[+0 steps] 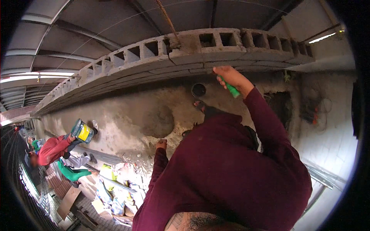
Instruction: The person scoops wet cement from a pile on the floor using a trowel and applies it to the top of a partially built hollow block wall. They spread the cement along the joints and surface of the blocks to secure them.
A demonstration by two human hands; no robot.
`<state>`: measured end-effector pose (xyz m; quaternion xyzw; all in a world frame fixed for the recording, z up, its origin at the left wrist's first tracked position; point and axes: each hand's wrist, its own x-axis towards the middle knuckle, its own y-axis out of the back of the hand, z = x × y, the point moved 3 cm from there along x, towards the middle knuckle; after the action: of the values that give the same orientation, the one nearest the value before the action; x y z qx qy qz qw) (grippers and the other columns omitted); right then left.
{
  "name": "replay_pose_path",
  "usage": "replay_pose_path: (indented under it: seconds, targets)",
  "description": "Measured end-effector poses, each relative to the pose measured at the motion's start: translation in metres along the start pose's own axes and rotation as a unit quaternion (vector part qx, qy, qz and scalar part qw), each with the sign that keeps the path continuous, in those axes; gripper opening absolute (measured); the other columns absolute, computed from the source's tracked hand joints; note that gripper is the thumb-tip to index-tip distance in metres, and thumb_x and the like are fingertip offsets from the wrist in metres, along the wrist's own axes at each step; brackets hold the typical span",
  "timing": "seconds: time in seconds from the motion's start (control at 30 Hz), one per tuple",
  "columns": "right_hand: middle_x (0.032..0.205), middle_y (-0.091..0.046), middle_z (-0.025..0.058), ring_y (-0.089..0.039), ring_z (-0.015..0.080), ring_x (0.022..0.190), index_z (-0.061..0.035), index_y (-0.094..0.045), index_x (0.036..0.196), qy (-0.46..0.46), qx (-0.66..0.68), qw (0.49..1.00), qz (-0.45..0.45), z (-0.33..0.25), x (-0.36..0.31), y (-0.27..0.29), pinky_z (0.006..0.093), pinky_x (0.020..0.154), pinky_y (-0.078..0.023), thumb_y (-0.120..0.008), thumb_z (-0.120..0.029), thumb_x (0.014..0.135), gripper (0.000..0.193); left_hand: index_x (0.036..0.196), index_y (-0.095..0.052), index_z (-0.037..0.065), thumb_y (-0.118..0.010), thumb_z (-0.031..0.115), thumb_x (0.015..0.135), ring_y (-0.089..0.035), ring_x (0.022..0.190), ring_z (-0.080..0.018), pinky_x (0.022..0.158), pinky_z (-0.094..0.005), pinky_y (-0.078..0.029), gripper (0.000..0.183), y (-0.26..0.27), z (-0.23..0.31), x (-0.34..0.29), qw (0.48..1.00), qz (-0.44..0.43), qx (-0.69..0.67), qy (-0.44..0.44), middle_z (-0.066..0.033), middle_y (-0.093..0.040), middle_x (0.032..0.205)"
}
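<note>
My right hand (233, 79) is raised close to the face of a concrete block wall (185, 57). Its fingers wrap round a green handle (232, 91), whose lower end sticks out below the palm. The rest of that tool is hidden, so its kind does not show. My left hand (162, 143) hangs low by my side with curled fingers. Whether anything is inside it cannot be seen. Between my feet and the wall stands a dark round bucket (199, 90). A grey heap of wet mix (157, 121) lies on the ground left of my feet.
To the left, a person in red (54, 150) carries a bucket with a yellow label (83, 132). Another person in green (71, 171) bends behind. Bags and debris (119, 184) cover the lower-left ground. A dark pit (279, 106) lies to my right; rebar (166, 17) rises from the wall.
</note>
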<state>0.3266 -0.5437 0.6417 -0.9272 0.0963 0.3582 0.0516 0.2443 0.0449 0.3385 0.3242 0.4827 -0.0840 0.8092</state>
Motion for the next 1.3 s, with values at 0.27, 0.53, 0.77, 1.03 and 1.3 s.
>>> replay_pose_path:
  seconds: [0.27, 0.53, 0.77, 1.03, 1.3]
  targets:
    - [0.055, -0.047, -0.0011, -0.047, 0.0096, 0.046, -0.0026, -0.053, 0.083, 0.066, -0.125, 0.983, -0.116, 0.002, -0.009, -0.054, 0.0267, 0.044, -0.040, -0.051, -0.037, 0.091, 0.035, 0.098, -0.063, 0.003, -0.061, 0.030, 0.079, -0.061, 0.073, -0.0205, 0.068, -0.0359, -0.047, 0.033, 0.000, -0.035, -0.009, 0.995, 0.020, 0.066, -0.066, -0.0104, -0.065, 0.081]
    - [0.062, -0.044, -0.0010, -0.041, 0.0079, 0.049, -0.0029, -0.048, 0.098, 0.029, 0.149, 0.988, -0.021, -0.018, 0.094, -0.104, 0.0256, 0.043, -0.038, -0.049, -0.037, 0.092, 0.034, 0.097, -0.063, 0.003, -0.064, 0.032, 0.076, -0.060, 0.072, -0.0179, 0.067, -0.0343, -0.048, 0.036, -0.010, -0.046, -0.032, 0.990, 0.041, -0.130, 0.019, -0.0103, -0.065, 0.084]
    - [0.064, -0.042, -0.0027, -0.041, 0.0062, 0.049, -0.0024, -0.046, 0.105, 0.018, 0.085, 0.994, -0.069, -0.009, 0.097, -0.076, 0.0239, 0.043, -0.039, -0.052, -0.036, 0.091, 0.037, 0.083, -0.059, 0.003, -0.063, 0.026, 0.077, -0.057, 0.066, -0.0171, 0.059, -0.0312, -0.046, 0.025, -0.019, -0.020, -0.070, 0.986, 0.035, -0.166, -0.001, -0.0058, -0.062, 0.080]
    - [0.064, -0.043, -0.0026, -0.040, 0.0055, 0.049, -0.0014, -0.046, 0.104, 0.037, 0.070, 0.989, -0.125, -0.028, 0.097, -0.092, 0.0223, 0.043, -0.038, -0.053, -0.039, 0.090, 0.041, 0.086, -0.060, 0.004, -0.063, 0.024, 0.077, -0.057, 0.070, -0.0187, 0.062, -0.0337, -0.046, 0.022, -0.013, -0.047, -0.035, 0.989, 0.019, 0.118, -0.085, -0.0074, -0.061, 0.078]
    - [0.064, -0.048, 0.0002, -0.044, 0.0076, 0.049, 0.0045, -0.040, 0.125, 0.024, 0.079, 0.989, -0.121, -0.023, 0.102, -0.116, 0.0256, 0.044, -0.041, -0.052, -0.036, 0.091, 0.054, 0.084, -0.063, 0.005, -0.062, 0.027, 0.075, -0.057, 0.070, -0.0179, 0.068, -0.0325, -0.046, 0.023, 0.000, 0.000, -0.021, 0.992, 0.089, -0.049, -0.077, -0.0056, -0.062, 0.074]
